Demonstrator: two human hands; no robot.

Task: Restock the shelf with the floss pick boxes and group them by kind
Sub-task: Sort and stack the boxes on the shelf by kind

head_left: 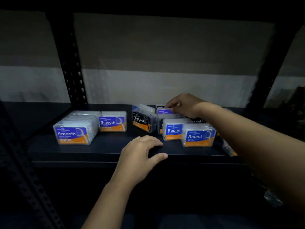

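While the right hand (182, 104) pinches the top of a clear plastic floss pick box with a blue label (164, 111) near the back edge of the black metal shelf (99, 151), it would do well to lift straight up, clear of the crowded Charcoal box (142, 120) beside it; the left hand (140, 156) rests spread and empty on the front edge

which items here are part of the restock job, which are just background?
Job:
- Smooth boxes
- Charcoal box
- Round boxes
- blue-label box that the right hand touches
- shelf, left hand at its front edge

Background:
- upright post
- wall
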